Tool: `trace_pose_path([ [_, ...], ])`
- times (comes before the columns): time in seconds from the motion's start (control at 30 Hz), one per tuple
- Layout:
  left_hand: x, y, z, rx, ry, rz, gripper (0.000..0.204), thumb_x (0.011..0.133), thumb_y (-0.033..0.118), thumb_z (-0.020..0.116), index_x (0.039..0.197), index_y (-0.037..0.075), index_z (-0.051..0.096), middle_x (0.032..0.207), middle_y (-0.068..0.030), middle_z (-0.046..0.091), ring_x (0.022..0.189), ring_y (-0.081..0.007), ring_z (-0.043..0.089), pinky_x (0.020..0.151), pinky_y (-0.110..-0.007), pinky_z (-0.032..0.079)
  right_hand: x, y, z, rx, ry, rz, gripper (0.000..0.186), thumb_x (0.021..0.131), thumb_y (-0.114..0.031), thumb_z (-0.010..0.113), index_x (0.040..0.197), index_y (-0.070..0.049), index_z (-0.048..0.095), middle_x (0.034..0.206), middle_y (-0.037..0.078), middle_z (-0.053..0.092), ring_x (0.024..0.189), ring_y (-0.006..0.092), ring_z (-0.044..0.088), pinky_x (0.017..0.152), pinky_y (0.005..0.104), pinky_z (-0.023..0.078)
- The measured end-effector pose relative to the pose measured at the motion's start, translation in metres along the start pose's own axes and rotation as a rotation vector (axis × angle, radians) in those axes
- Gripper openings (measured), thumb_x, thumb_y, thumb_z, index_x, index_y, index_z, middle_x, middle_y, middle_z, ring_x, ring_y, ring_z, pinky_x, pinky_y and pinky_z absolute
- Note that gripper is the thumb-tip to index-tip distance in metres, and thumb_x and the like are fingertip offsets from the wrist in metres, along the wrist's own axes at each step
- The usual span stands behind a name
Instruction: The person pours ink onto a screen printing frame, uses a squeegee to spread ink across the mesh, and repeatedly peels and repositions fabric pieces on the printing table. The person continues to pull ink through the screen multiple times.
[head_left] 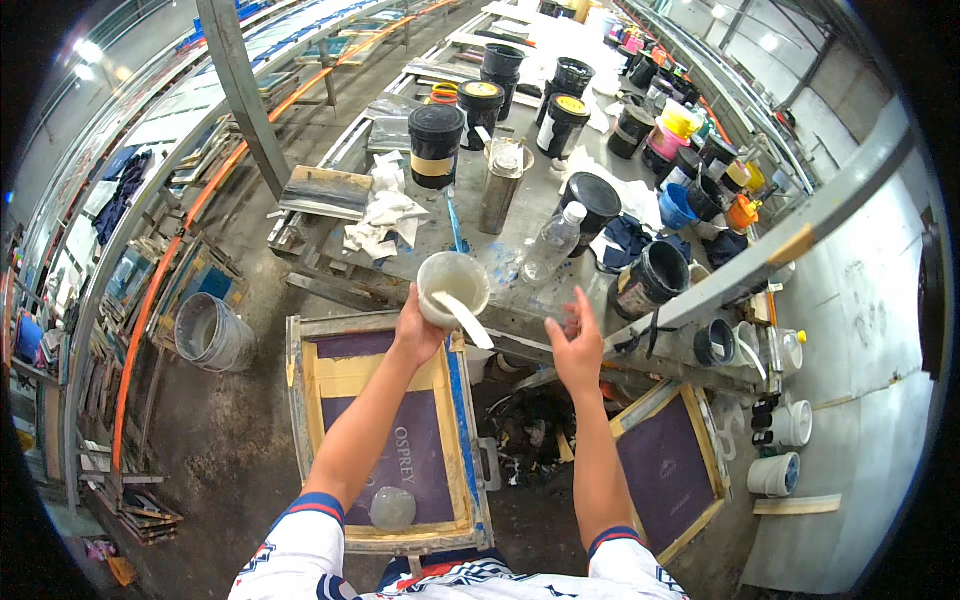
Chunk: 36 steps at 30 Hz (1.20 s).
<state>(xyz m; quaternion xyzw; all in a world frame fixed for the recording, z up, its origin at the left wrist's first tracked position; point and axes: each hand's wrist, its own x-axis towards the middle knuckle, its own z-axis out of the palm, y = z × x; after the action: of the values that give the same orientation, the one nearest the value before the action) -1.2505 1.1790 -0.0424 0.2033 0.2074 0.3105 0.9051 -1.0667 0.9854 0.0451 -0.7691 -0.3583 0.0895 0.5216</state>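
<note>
My left hand (417, 325) is wrapped round the side of a pale plastic tub (452, 275). A white plastic scoop or spatula (463, 318) leans in the tub, its end sticking out over the near rim. To the right, my right hand (577, 345) is raised with its fingers apart and nothing in it. Beyond that hand stands a clear plastic bottle (552, 245) on the table. Below my left forearm lies a wooden-framed printing screen (425, 460) with purple mesh, and a round, greyish translucent object (393, 509) rests on it.
The worktable (500, 255) carries several black buckets (435, 145), a metal can (500, 190), crumpled white cloths (385, 222) and a blue-handled tool (455, 220). A second screen (668, 470) leans at right. A grey bucket (213, 333) stands on the floor. A metal post (790, 245) slants across the right.
</note>
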Motion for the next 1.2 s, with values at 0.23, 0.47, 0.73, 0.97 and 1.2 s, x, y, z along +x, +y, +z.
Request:
trace_pose_path([
  [0.23, 0.081, 0.007, 0.034, 0.274, 0.222, -0.149, 0.056, 0.105, 0.056, 0.039, 0.135, 0.011, 0.054, 0.127, -0.0087, 0.063, 0.112, -0.0263, 0.064, 0.094, -0.045, 0.054, 0.105, 0.051, 0.042, 0.013, 0.084, -0.091, 0.095, 0.075, -0.03, 0.088, 0.15, -0.003, 0.037, 0.139, 0.021, 0.056, 0.122, 0.0316, 0.058, 0.102, 0.0422, 0.046],
  [0.47, 0.076, 0.044, 0.013, 0.213, 0.345, 0.092, 0.073, 0.105, 0.05, 0.045, 0.144, -0.011, 0.036, 0.144, -0.0259, 0.049, 0.128, -0.0351, 0.055, 0.107, -0.046, 0.047, 0.133, 0.052, 0.048, 0.147, 0.07, -0.131, 0.067, 0.076, -0.029, 0.086, 0.131, -0.004, 0.057, 0.114, 0.016, 0.069, 0.106, 0.0273, 0.066, 0.095, 0.0378, 0.051],
  [0.73, -0.095, 0.102, -0.041, 0.168, 0.33, 0.237, 0.055, 0.108, 0.039, 0.044, 0.141, -0.004, 0.044, 0.135, -0.0222, 0.059, 0.119, -0.0364, 0.062, 0.103, -0.046, 0.05, 0.113, -0.029, 0.004, -0.652, -0.279, -0.208, 0.069, 0.07, -0.038, 0.078, 0.128, -0.005, 0.057, 0.106, 0.022, 0.065, 0.103, 0.0406, 0.063, 0.09, 0.048, 0.052],
  [0.97, -0.325, 0.123, -0.176, 0.214, 0.939, 0.538, 0.046, 0.104, 0.036, 0.053, 0.134, 0.002, 0.055, 0.12, -0.0122, 0.066, 0.098, -0.0267, 0.065, 0.087, -0.038, 0.054, 0.118, -0.126, 0.005, -1.237, -0.594, -0.379, 0.063, 0.071, -0.052, 0.081, 0.108, -0.004, 0.064, 0.099, 0.016, 0.073, 0.094, 0.0341, 0.072, 0.085, 0.0431, 0.057],
  [1.2, -0.525, 0.025, -0.286, 0.143, 1.35, 0.359, 0.037, 0.098, 0.036, 0.06, 0.121, 0.007, 0.059, 0.094, -0.0063, 0.066, 0.073, -0.0208, 0.065, 0.059, -0.029, 0.052, 0.138, -0.168, 0.037, -1.595, -0.741, -0.549, 0.064, 0.066, -0.059, 0.086, 0.106, -0.01, 0.073, 0.105, 0.01, 0.075, 0.102, 0.028, 0.072, 0.086, 0.0391, 0.058],
])
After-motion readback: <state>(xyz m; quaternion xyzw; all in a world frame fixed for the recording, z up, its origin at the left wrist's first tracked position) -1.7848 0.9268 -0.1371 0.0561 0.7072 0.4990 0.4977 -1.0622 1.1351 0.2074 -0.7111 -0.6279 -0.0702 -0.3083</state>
